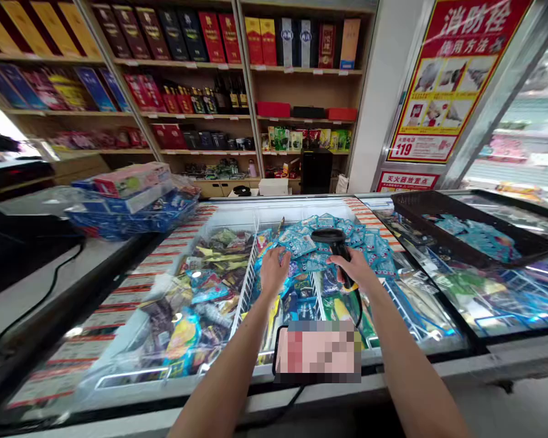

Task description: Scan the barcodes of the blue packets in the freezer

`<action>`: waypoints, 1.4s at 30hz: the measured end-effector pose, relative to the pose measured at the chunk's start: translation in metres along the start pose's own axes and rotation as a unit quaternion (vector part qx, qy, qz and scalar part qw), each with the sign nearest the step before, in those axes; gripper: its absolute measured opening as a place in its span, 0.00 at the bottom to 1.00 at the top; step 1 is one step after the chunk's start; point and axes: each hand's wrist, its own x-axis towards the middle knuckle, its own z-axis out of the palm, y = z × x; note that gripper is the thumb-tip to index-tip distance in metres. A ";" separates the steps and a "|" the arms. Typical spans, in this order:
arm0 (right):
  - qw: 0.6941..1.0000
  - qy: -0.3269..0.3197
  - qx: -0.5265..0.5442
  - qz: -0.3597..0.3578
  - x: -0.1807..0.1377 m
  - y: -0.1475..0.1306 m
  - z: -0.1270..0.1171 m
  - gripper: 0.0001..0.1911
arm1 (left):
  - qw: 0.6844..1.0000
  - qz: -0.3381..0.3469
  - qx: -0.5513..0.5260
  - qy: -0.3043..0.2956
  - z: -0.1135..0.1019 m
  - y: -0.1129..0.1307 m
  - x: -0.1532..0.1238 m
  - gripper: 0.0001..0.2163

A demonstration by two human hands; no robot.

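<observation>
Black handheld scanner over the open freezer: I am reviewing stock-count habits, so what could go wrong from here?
1. The black handheld scanner, gripped in the right hand, trails a black cable beside the white wire dividers; it might snag.
2. The black-framed phone sits at the freezer's front rim between the forearms; an arm could knock it off.
3. The left hand rests on heaped light blue packets, which may slide.

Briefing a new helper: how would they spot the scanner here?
Find the open chest freezer in front of the wooden shelves. Over its heap of light-blue packets, the right hand grips a black handheld barcode scanner, the only black tool among bright wrappers.
</observation>
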 end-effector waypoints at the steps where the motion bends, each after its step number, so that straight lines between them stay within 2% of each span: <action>1: 0.998 0.032 -0.049 0.001 0.000 -0.001 0.002 0.24 | 1.000 0.002 -0.002 -0.002 0.000 0.000 0.000 0.17; 3: 0.986 0.083 -0.142 0.004 -0.001 -0.001 0.008 0.23 | 1.000 0.011 -0.008 -0.003 0.000 0.001 0.000 0.16; 6: 0.947 0.153 -0.283 -0.012 -0.007 -0.002 0.024 0.26 | 0.999 0.033 -0.019 0.000 -0.001 0.004 -0.001 0.16; 11: 0.898 0.151 -0.413 0.003 -0.019 -0.005 0.059 0.29 | 0.994 0.066 -0.083 -0.001 -0.007 0.012 -0.007 0.16; 15: 0.881 0.160 -0.446 -0.013 -0.020 -0.009 0.073 0.33 | 0.987 0.025 -0.156 -0.024 -0.012 0.008 -0.015 0.19; 22: 0.902 0.087 -0.422 0.013 -0.027 -0.015 0.072 0.38 | 0.969 -0.032 -0.235 -0.067 -0.022 0.001 -0.029 0.20; 26: 0.899 0.084 -0.430 -0.001 -0.033 -0.017 0.072 0.36 | 0.966 -0.017 -0.240 -0.097 -0.030 0.008 -0.037 0.19; 30: 0.901 0.094 -0.421 -0.039 -0.037 -0.013 0.069 0.37 | 0.967 0.000 -0.237 -0.094 -0.033 0.011 -0.042 0.19; 33: 0.924 0.111 -0.362 -0.049 -0.035 -0.008 0.064 0.37 | 0.960 -0.026 -0.266 -0.084 -0.034 0.011 -0.044 0.19; 38: 0.971 0.148 -0.188 -0.030 -0.022 -0.001 0.055 0.36 | 0.940 -0.071 -0.324 -0.077 -0.040 0.014 -0.042 0.17; 42: 0.981 0.169 -0.089 -0.045 -0.013 0.000 0.048 0.31 | 0.924 -0.131 -0.338 -0.122 -0.048 0.020 -0.037 0.20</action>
